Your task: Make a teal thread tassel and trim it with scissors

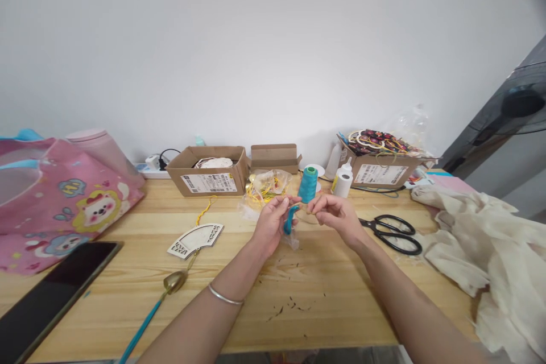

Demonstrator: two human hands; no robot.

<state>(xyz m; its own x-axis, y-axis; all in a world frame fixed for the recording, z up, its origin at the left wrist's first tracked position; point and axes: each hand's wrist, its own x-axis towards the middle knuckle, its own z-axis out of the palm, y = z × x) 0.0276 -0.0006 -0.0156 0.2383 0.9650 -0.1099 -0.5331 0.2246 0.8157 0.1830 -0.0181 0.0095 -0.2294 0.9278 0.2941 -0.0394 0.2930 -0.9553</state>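
Note:
My left hand (273, 220) is closed with a small looped bundle of teal thread (290, 219) hanging at its fingertips. Close by on the right, my right hand (335, 213) pinches with thumb and forefinger; what it grips, perhaps a fine thread, is too thin to make out. Just behind both hands stands a teal thread spool (307, 185). Off to the left lies a pale fan-shaped ornament (196, 240) with cut-out ends and a yellow cord (203, 213). Its lower cord leads to a brass-coloured bell-like cap (174, 281) with a teal tassel (143, 331).
Black-handled scissors (394, 233) and cream cloth (482, 261) lie at right. White bottles (342, 181) and cardboard boxes (209, 179) line the wall, one box (381, 173) full of ornaments. A pink bag (63, 199) and dark phone (55, 296) sit left. Dark scraps dot the table (341, 307).

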